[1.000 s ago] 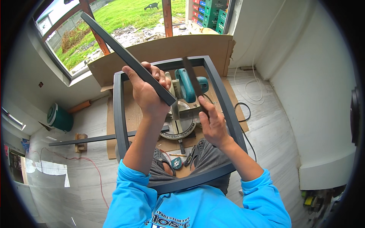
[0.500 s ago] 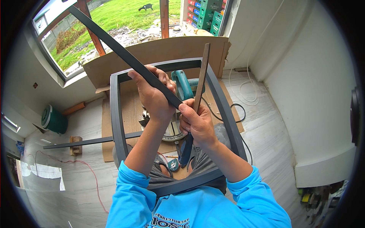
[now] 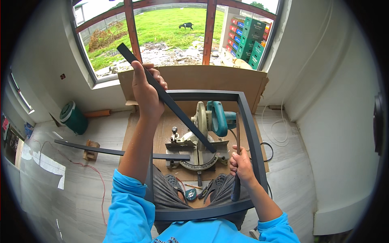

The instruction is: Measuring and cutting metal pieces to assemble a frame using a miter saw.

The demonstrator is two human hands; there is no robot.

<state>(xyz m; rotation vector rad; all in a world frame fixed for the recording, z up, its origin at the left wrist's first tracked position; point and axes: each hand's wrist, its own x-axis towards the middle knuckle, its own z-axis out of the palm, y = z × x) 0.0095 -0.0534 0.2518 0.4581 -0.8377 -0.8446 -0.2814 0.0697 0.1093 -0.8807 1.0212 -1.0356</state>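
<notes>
My left hand (image 3: 146,95) is wrapped round a dark grey metal bar (image 3: 184,119), tilted with its upper end toward the window. The bar's lower end hangs over the base of a miter saw (image 3: 219,119). In my right hand (image 3: 242,165) is a flat file (image 3: 238,135), upright, blade up; its dark handle shows below the fist. The file stands apart from the bar, close to the right side of a dark grey rectangular frame (image 3: 202,214). That frame surrounds my knees and the saw, its near side across my lap.
Another dark bar (image 3: 103,150) lies from a wooden block (image 3: 91,150) to the saw base. Between my feet are a tape measure (image 3: 191,194) and a pencil (image 3: 193,186). Cardboard (image 3: 202,77) stands beneath the window. A green bucket (image 3: 74,117) and a red cord (image 3: 99,178) are at left.
My hands have moved apart. The file has come away from the bar's end and gone right and down; my left hand and the bar shifted left. The view has tilted up toward the window.
</notes>
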